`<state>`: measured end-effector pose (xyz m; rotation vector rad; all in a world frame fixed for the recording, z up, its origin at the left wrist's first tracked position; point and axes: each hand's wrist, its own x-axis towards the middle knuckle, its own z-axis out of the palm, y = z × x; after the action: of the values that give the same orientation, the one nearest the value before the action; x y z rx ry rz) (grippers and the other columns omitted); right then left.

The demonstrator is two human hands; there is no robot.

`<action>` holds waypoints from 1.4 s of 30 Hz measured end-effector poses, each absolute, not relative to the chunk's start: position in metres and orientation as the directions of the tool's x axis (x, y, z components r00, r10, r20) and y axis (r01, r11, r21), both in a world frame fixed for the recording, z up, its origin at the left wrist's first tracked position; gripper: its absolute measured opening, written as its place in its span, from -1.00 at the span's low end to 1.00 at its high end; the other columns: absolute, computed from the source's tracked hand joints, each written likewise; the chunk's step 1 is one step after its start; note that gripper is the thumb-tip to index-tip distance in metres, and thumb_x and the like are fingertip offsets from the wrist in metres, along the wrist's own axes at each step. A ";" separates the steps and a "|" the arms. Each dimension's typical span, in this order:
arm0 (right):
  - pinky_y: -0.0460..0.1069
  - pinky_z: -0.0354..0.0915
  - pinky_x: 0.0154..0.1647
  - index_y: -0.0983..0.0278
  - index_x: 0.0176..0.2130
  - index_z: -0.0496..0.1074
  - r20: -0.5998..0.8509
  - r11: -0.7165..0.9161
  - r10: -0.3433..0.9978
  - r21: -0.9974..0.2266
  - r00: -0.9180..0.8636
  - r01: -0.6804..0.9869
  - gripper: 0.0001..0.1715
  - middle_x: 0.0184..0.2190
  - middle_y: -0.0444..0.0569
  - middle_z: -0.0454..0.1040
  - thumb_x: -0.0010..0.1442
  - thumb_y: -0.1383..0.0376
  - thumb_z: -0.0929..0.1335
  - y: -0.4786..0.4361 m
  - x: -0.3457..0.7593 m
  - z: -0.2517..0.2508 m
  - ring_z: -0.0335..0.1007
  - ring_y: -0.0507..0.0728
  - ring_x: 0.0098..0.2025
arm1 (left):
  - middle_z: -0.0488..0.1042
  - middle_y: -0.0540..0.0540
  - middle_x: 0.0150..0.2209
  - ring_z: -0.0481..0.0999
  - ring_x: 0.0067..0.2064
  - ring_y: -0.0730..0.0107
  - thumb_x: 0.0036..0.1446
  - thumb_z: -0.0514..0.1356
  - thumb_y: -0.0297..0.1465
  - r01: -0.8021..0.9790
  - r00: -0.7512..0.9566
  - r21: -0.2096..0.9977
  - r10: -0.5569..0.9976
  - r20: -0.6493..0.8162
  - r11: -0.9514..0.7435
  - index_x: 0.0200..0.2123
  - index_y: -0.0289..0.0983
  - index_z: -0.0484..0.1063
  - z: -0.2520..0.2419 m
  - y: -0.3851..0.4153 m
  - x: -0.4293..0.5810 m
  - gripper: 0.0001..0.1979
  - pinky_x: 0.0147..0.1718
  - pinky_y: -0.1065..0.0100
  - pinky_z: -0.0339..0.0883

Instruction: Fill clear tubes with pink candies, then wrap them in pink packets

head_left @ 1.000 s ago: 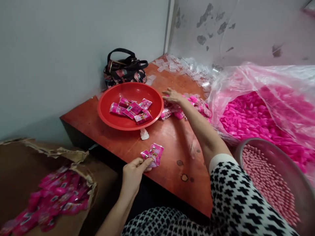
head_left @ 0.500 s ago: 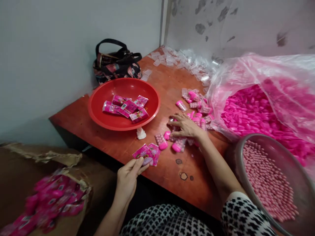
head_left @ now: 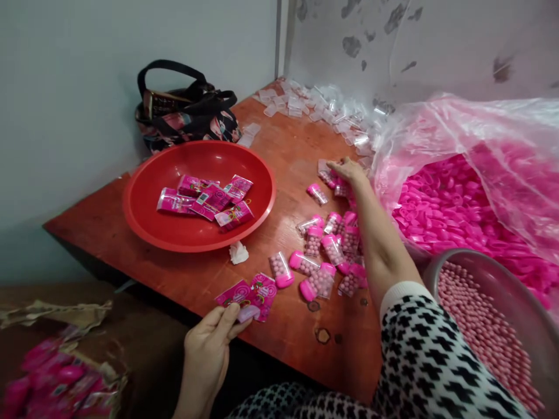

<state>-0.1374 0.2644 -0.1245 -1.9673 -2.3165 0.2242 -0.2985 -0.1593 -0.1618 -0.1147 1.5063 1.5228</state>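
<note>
Two pink printed packets (head_left: 263, 291) lie or are held at the table's front edge. My left hand (head_left: 213, 334) pinches a small pale lilac piece (head_left: 248, 313) against them. Farther back, my right hand (head_left: 348, 170) reaches over the rear of a group of small clear bottles with pink caps, filled with pink beads (head_left: 333, 250). Its fingers are at a clear bottle (head_left: 324, 169); whether they grip it cannot be made out. Several pink packets (head_left: 212, 199) lie in a red bowl (head_left: 144, 224).
A grey basin (head_left: 437, 265) of pink beads and a plastic bag (head_left: 437, 122) of pink caps stand at right. Clear empty containers (head_left: 327, 107) lie at the back. A handbag (head_left: 187, 125) is behind the bowl; a carton (head_left: 144, 331) of pink packets is lower left.
My right hand has moved back from the middle of the bottles to their far end, uncovering the nearer ones. The left hand keeps its pinch. The view has shifted slightly.
</note>
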 end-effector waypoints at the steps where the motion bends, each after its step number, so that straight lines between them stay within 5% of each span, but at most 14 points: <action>1: 0.30 0.16 0.07 0.35 0.08 0.28 -0.046 0.143 0.987 -0.186 -0.154 0.972 -0.21 0.08 0.30 0.34 0.11 -0.16 0.18 0.259 -0.135 -0.130 0.27 0.38 0.10 | 0.46 -0.01 -0.60 0.53 -0.47 0.42 -0.50 0.49 -0.24 -0.649 -0.543 0.730 0.541 -0.643 0.216 -0.66 -0.35 0.48 -0.162 -0.159 -0.298 -0.63 -0.39 0.46 0.53; 12: 0.53 -0.08 0.12 0.22 0.18 0.19 -0.008 0.243 0.968 -0.192 -0.249 0.951 -0.18 0.22 0.23 0.19 0.13 -0.21 0.14 0.115 -0.127 -0.142 0.14 0.47 0.21 | 0.51 -0.04 -0.49 0.55 -0.41 0.38 -0.29 0.43 -0.23 -0.591 -0.535 0.798 0.682 -0.499 0.120 -0.54 -0.37 0.49 -0.163 -0.163 -0.296 -0.67 -0.32 0.32 0.53; 15: 0.51 -0.19 0.19 0.22 0.25 0.09 -0.041 0.309 0.945 -0.216 -0.325 0.926 -0.19 0.31 0.20 0.04 0.20 -0.17 0.10 0.093 -0.113 -0.139 -0.01 0.42 0.30 | 0.53 -0.06 -0.45 0.56 -0.39 0.39 -0.29 0.43 -0.25 -0.590 -0.519 0.799 0.704 -0.485 0.116 -0.50 -0.39 0.50 -0.164 -0.162 -0.294 -0.66 -0.33 0.36 0.51; 18: 0.40 -0.12 0.24 0.30 0.25 0.09 0.077 0.375 0.926 -0.280 -0.369 0.884 -0.29 0.32 0.20 0.02 0.28 -0.04 0.08 0.072 -0.101 -0.130 -0.08 0.33 0.34 | 0.52 -0.05 -0.49 0.55 -0.43 0.44 -0.32 0.44 -0.26 -0.582 -0.525 0.808 0.716 -0.460 0.093 -0.52 -0.40 0.49 -0.165 -0.161 -0.291 -0.66 -0.36 0.42 0.50; 21: 0.23 0.09 0.19 0.30 0.16 0.24 0.235 0.483 0.875 -0.369 -0.423 0.794 -0.42 0.21 0.18 0.23 0.29 0.05 0.14 0.034 -0.093 -0.117 0.13 0.26 0.23 | 0.51 -0.05 -0.53 0.54 -0.47 0.46 -0.35 0.45 -0.27 -0.610 -0.523 0.790 0.717 -0.461 0.063 -0.54 -0.40 0.48 -0.167 -0.162 -0.288 -0.66 -0.40 0.44 0.49; 26: 0.07 0.30 -0.12 0.25 -0.17 0.47 0.152 0.563 0.802 -0.515 -0.577 0.647 -0.66 -0.25 0.02 0.52 0.25 0.12 0.23 -0.051 -0.089 -0.102 0.41 0.17 -0.19 | 0.54 -0.08 -0.49 0.53 -0.48 0.48 -0.31 0.44 -0.32 -0.641 -0.492 0.764 0.726 -0.481 0.072 -0.56 -0.39 0.46 -0.165 -0.169 -0.284 -0.71 -0.47 0.48 0.45; 29: 0.06 0.29 -0.14 0.25 -0.16 0.47 0.104 0.591 0.781 -0.438 -0.615 0.677 -0.65 -0.22 0.04 0.50 0.27 0.13 0.21 -0.083 -0.095 -0.103 0.40 0.18 -0.18 | 0.52 -0.06 -0.52 0.49 -0.52 0.51 -0.28 0.45 -0.35 -0.678 -0.459 0.729 0.720 -0.520 0.094 -0.58 -0.38 0.43 -0.164 -0.176 -0.281 -0.71 -0.52 0.50 0.42; 36: 0.14 0.27 -0.20 0.27 0.00 0.42 -0.128 0.666 0.741 0.014 -0.659 0.746 -0.57 -0.14 0.20 0.46 0.20 0.14 0.26 -0.100 -0.120 -0.111 0.31 0.36 -0.05 | 0.47 -0.01 -0.55 0.46 -0.57 0.54 -0.12 0.39 -0.29 -0.747 -0.436 0.662 0.713 -0.550 0.054 -0.51 -0.36 0.39 -0.160 -0.191 -0.274 -0.71 -0.56 0.50 0.39; 39: 0.15 0.27 -0.16 0.31 -0.03 0.43 -0.099 0.640 0.766 0.025 -0.635 0.768 -0.60 -0.14 0.23 0.48 0.23 0.21 0.21 -0.099 -0.120 -0.115 0.32 0.37 -0.04 | 0.50 -0.06 -0.51 0.51 -0.52 0.48 -0.06 0.36 -0.33 -0.786 -0.398 0.616 0.728 -0.558 0.043 -0.46 -0.38 0.40 -0.157 -0.196 -0.271 -0.75 -0.50 0.45 0.44; 42: 0.16 0.27 -0.16 0.29 -0.08 0.45 -0.019 0.582 0.810 -0.099 -0.586 0.807 -0.60 -0.15 0.20 0.49 0.24 0.15 0.20 -0.105 -0.114 -0.117 0.37 0.35 -0.09 | 0.52 -0.08 -0.47 0.54 -0.49 0.45 -0.02 0.33 -0.41 -0.821 -0.391 0.571 0.728 -0.563 0.001 -0.43 -0.39 0.41 -0.156 -0.199 -0.269 -0.82 -0.45 0.42 0.47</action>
<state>-0.1138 -0.1049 -0.1171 -1.4162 -2.7688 0.1516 -0.2687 -0.1992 -0.1561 -0.1232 1.0559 1.6690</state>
